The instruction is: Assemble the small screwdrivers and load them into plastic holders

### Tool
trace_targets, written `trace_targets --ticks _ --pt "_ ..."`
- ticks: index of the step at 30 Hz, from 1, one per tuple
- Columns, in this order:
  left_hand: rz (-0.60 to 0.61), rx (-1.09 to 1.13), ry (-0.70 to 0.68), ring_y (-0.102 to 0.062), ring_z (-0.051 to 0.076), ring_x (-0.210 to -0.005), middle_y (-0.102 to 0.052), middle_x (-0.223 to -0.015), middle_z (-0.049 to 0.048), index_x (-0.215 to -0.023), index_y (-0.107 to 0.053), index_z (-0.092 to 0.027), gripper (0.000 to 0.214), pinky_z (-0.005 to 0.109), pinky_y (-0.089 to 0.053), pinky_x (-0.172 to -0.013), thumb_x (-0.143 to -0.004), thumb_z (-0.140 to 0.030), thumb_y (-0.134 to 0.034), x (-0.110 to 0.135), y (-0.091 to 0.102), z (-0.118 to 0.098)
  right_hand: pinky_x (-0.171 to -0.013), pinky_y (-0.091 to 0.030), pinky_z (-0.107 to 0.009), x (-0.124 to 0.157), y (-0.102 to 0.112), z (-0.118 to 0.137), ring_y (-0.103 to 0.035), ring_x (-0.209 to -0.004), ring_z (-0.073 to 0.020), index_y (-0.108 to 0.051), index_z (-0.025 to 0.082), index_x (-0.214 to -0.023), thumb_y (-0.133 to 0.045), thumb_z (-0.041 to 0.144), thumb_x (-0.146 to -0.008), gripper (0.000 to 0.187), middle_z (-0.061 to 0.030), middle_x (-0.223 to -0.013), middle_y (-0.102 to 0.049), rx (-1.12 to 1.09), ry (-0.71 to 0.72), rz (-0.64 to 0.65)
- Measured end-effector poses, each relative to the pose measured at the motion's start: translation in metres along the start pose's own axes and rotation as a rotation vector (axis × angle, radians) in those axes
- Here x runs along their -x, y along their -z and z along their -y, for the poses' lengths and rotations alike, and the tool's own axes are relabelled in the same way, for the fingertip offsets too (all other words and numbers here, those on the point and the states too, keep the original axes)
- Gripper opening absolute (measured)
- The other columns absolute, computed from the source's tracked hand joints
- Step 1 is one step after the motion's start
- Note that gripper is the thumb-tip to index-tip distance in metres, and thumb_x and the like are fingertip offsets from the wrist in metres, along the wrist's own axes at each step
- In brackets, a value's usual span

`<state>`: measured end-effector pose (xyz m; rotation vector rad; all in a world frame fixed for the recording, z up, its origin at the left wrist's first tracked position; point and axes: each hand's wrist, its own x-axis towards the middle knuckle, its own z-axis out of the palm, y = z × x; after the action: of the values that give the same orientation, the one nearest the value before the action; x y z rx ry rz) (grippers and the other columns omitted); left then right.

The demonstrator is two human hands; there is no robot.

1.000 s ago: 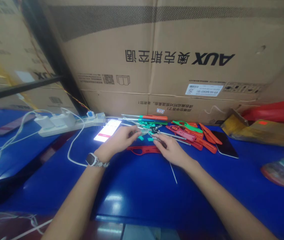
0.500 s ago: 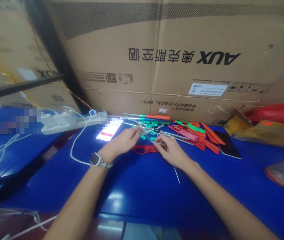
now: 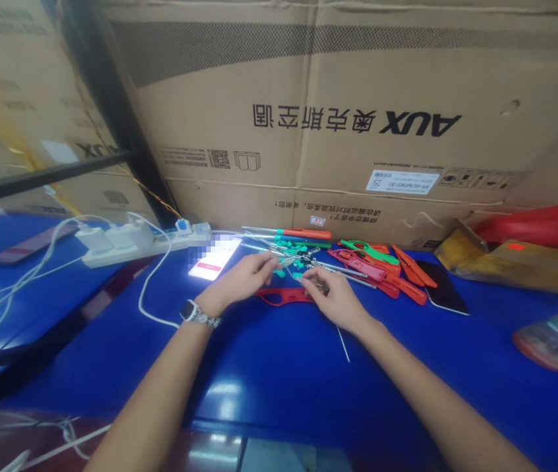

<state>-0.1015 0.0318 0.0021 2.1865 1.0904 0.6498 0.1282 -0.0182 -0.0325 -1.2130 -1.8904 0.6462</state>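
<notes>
My left hand (image 3: 246, 275), with a watch on its wrist, has thumb and fingers pinched together at the edge of a pile of small teal plastic parts (image 3: 280, 274). Whatever lies between its fingertips is too small to make out. My right hand (image 3: 332, 295) is closed around a thin metal rod (image 3: 343, 345), whose lower end sticks out below the palm. A small teal piece (image 3: 297, 276) shows at its fingertips. Between the hands, on the blue table, lies a red plastic handle shell (image 3: 279, 297) with a loop opening, partly covered by my right hand.
Red, orange and green handle shells (image 3: 377, 252) lie to the right with metal tubes (image 3: 345, 269). A dark phone (image 3: 443, 292) rests beyond them. A lit phone (image 3: 214, 259) and a power strip (image 3: 111, 252) with white cables are on the left. A large cardboard box (image 3: 338, 72) stands behind.
The view has tilted up slightly. Both hands keep nearly the same place and grip, and the rod still hangs below my right hand.
</notes>
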Motion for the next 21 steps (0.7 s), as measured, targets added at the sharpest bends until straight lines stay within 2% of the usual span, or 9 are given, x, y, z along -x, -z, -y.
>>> trace_targets --ticks 6,10,14,17,21 --pt "-0.019 -0.031 -0.008 -0.049 0.015 -0.061 -0.059 -0.070 0.0004 -0.090 -0.063 -0.018 0.038 0.026 -0.039 -0.060 -0.100 -0.043 -0.036 0.001 0.000 -0.007 -0.070 -0.046 -0.031 -0.003 0.001 0.006 -0.058 -0.060 -0.0147 -0.063 0.022 -0.104 -0.055 0.031 -0.094 0.016 0.0007 -0.076 -0.070 0.093 0.043 -0.009" --pt "-0.046 -0.071 -0.015 -0.048 0.015 -0.060 -0.057 -0.068 -0.0004 -0.091 -0.063 -0.018 0.038 0.026 -0.039 -0.061 -0.101 -0.042 -0.036 0.001 0.000 -0.010 -0.071 -0.045 -0.032 -0.006 0.002 0.009 -0.060 -0.070 -0.0164 -0.066 0.021 -0.098 -0.056 0.031 -0.093 0.015 -0.0017 -0.084 -0.070 0.115 0.060 -0.054" --pt "-0.044 -0.095 -0.012 -0.047 0.015 -0.059 -0.056 -0.066 -0.0003 -0.090 -0.063 -0.017 0.037 0.026 -0.038 -0.061 -0.100 -0.040 -0.036 0.001 -0.001 -0.010 -0.074 -0.047 -0.031 -0.010 0.000 0.014 -0.064 -0.081 -0.0180 -0.063 0.021 -0.102 -0.049 0.041 -0.097 0.025 -0.0038 -0.092 -0.072 -0.135 0.009 -0.121" --pt "-0.032 -0.097 -0.024 -0.047 0.015 -0.060 -0.055 -0.065 -0.0002 -0.089 -0.063 -0.017 0.037 0.026 -0.037 -0.059 -0.100 -0.040 -0.035 0.000 -0.003 -0.008 -0.070 -0.048 -0.029 -0.012 -0.004 0.017 -0.064 -0.076 -0.0172 -0.061 0.021 -0.095 -0.049 0.046 -0.097 0.028 -0.0025 -0.082 -0.071 -0.302 -0.033 -0.162" --pt "-0.018 -0.076 -0.016 -0.048 0.015 -0.059 -0.055 -0.066 -0.0004 -0.089 -0.061 -0.018 0.036 0.026 -0.038 -0.058 -0.100 -0.040 -0.036 0.000 -0.004 -0.005 -0.068 -0.048 -0.030 -0.011 -0.008 0.020 -0.062 -0.067 -0.0167 -0.063 0.021 -0.081 -0.060 0.042 -0.091 0.024 -0.0002 -0.069 -0.067 -0.307 -0.039 -0.172"
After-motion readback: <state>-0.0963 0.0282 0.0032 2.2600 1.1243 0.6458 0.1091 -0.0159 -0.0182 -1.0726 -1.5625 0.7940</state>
